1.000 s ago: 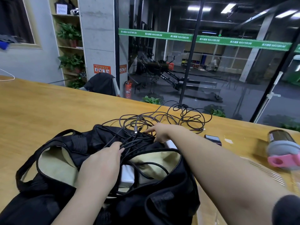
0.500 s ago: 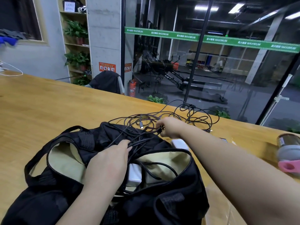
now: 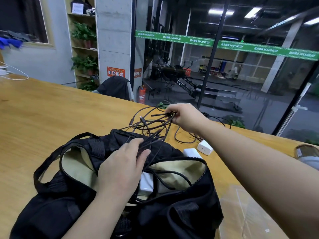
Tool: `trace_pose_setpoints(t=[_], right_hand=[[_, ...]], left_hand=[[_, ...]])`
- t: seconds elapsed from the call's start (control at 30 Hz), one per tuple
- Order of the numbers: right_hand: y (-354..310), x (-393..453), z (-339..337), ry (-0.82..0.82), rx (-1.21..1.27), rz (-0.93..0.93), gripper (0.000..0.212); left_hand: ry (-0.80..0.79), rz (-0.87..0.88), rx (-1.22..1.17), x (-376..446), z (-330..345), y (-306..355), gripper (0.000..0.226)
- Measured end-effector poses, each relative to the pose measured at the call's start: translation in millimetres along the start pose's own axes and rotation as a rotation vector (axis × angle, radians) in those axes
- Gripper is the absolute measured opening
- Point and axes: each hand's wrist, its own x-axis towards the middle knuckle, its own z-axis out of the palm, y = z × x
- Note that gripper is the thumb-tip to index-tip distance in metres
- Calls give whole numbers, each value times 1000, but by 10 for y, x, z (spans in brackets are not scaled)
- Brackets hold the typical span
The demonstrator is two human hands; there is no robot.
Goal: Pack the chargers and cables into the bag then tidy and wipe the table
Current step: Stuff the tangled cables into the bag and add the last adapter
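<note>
At frame centre, the right hand (image 3: pixel 185 118) pinches a bunch of black cables (image 3: pixel 151 125) above the wooden surface (image 3: pixel 51 118). The left hand (image 3: pixel 124 168) presses flat, fingers straight, on cables over the open black bag (image 3: pixel 181 213); two white chargers (image 3: pixel 204 147) apparently lie just beside it.

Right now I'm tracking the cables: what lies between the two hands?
In the head view, black cables stretch from the right hand to the left hand.
</note>
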Motion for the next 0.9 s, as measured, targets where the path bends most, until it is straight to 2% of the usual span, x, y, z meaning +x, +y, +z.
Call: trace_pose_setpoints(t=[0.1, 0.23, 0.4, 0.57, 0.67, 0.77, 0.8, 0.83, 0.9], right_hand=[[-120, 3, -138, 49, 32, -66, 24], [-306, -25, -339, 106, 80, -153, 21], [-440, -115, -405, 48, 163, -198, 21], [-556, -282, -427, 22, 201, -190, 21], [-663, -377, -409, -22, 221, -172, 37], [-746, -430, -387, -79, 241, -143, 71], [-759, -446, -380, -98, 268, -142, 75], [-767, -462, -370, -116, 278, -148, 72], [-785, -500, -341, -144, 247, -172, 51]], left_hand=[[27, -39, -54, -7, -49, 21, 59], [47, -60, -93, 5, -70, 29, 81], [121, -26, -54, -8, -39, 15, 98], [165, 43, -159, -22, -9, 48, 117], [163, 70, -179, -31, 5, 66, 120], [231, 102, -198, -17, -5, 43, 118], [265, 119, -220, -8, -5, 27, 116], [293, 138, -249, -2, -9, 13, 115], [326, 162, -342, 6, -20, -19, 111]])
